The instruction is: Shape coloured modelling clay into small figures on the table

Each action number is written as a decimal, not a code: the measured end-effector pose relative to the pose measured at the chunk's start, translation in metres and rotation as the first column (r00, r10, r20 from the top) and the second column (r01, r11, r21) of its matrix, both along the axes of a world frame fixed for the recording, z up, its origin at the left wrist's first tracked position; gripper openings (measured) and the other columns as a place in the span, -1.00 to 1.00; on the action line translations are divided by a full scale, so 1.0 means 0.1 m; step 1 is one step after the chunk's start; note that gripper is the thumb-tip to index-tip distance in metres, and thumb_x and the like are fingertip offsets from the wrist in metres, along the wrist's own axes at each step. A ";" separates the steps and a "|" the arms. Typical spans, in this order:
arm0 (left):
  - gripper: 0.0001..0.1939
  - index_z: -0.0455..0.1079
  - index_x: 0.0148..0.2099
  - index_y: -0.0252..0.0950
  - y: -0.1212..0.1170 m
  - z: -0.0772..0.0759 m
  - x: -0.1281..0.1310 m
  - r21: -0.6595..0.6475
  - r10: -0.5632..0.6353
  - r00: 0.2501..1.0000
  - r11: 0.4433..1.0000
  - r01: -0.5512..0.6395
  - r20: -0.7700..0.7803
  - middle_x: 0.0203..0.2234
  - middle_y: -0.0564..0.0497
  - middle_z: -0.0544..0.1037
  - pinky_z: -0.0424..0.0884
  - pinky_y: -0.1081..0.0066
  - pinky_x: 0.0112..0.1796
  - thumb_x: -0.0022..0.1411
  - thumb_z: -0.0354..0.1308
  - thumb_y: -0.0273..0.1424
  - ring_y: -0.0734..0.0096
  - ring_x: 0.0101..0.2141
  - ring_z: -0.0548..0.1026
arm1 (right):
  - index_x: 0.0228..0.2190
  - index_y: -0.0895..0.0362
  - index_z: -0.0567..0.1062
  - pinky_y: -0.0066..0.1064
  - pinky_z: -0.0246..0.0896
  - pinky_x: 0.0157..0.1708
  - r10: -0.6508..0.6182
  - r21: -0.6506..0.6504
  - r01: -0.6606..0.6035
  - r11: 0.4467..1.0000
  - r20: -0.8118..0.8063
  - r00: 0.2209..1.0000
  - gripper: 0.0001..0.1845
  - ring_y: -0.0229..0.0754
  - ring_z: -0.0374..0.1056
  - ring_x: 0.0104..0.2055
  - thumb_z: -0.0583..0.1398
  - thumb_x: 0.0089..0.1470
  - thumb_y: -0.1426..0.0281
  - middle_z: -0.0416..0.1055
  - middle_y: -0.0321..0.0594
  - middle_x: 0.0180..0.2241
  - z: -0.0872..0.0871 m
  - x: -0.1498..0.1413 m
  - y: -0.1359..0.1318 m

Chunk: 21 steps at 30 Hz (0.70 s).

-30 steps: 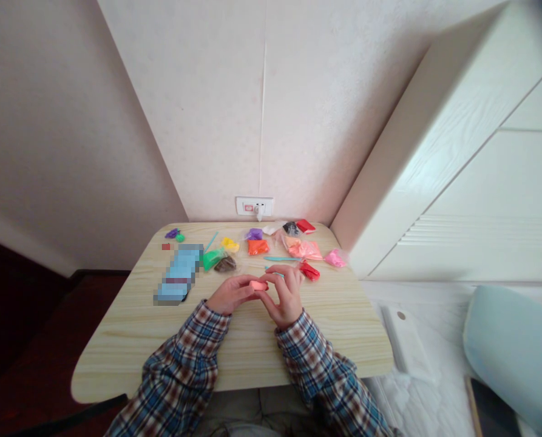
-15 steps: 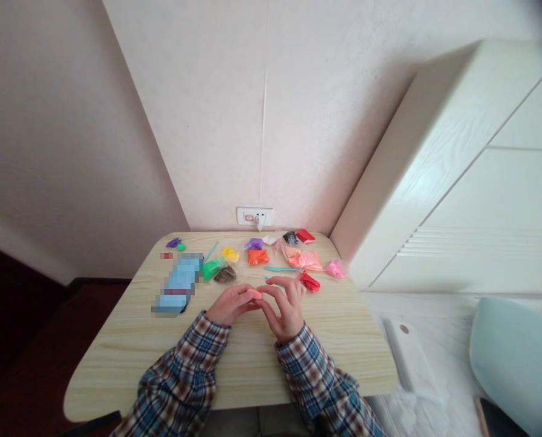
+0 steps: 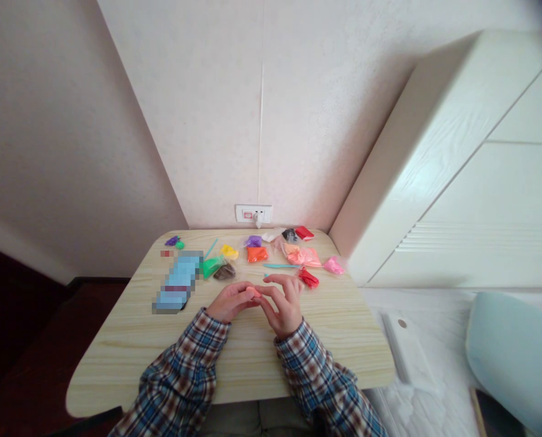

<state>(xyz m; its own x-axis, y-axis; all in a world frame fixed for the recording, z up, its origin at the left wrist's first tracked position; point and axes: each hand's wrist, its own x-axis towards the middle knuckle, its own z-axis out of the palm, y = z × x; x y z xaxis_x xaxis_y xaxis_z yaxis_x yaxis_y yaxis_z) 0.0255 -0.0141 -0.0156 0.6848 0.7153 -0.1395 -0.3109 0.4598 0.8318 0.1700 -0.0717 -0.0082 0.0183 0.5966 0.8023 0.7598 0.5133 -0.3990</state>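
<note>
A small lump of coral-pink modelling clay point(image 3: 254, 292) is pinched between my two hands over the middle of the table. My left hand point(image 3: 229, 301) grips it from the left, thumb on top. From the right, my right hand point(image 3: 283, 304) presses its thumb and index finger against the clay, its other fingers curled above. Just beyond the hands lie a red clay packet point(image 3: 309, 278), a turquoise modelling tool point(image 3: 281, 266) and a brown clay packet point(image 3: 225, 271). A second turquoise piece is partly hidden behind my right hand.
On the left of the wooden table point(image 3: 116, 358) lies a phone with a blurred screen point(image 3: 179, 282). Behind it sit purple clay bits point(image 3: 172, 241) and a green ball point(image 3: 179, 245). Several bagged clays, including orange point(image 3: 257, 254) and pink point(image 3: 333, 265), line the back, below a wall socket point(image 3: 254, 214).
My fingers have shifted slightly around the coral-pink clay, which stays between both hands. The whole view has moved a little; the things on the table lie as before.
</note>
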 end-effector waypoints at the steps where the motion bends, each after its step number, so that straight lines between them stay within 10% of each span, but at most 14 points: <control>1: -0.74 0.44 -0.39 -0.42 0.00 0.00 0.00 0.000 0.005 1.000 1.000 -0.005 -0.005 -0.45 -0.02 0.51 0.32 0.39 -0.25 -0.10 0.32 -0.34 0.42 -0.38 0.43 | -0.32 0.05 0.46 -0.25 0.00 -0.20 -0.006 -0.002 0.006 1.000 0.000 1.000 -0.90 -0.14 0.24 -0.20 0.16 0.05 0.40 0.36 -0.21 -0.26 0.00 0.00 0.00; 21: -0.74 0.45 -0.42 -0.43 0.01 -0.01 0.00 0.010 0.055 0.998 0.998 -0.055 -0.019 -0.51 0.00 0.49 0.32 0.38 -0.27 -0.12 0.33 -0.32 0.45 -0.42 0.42 | -0.29 0.07 0.44 -0.27 -0.01 -0.18 0.016 -0.025 -0.016 1.000 0.018 1.000 -0.87 -0.16 0.25 -0.19 0.14 0.07 0.40 0.38 -0.20 -0.26 -0.03 -0.01 0.02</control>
<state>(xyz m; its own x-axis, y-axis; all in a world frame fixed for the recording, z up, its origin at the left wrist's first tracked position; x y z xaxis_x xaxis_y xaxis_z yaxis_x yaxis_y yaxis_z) 0.0259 -0.0133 -0.0165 0.6416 0.7532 -0.1448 -0.3197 0.4342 0.8422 0.1694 -0.0697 -0.0113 -0.0061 0.6165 0.7873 0.7588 0.5157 -0.3979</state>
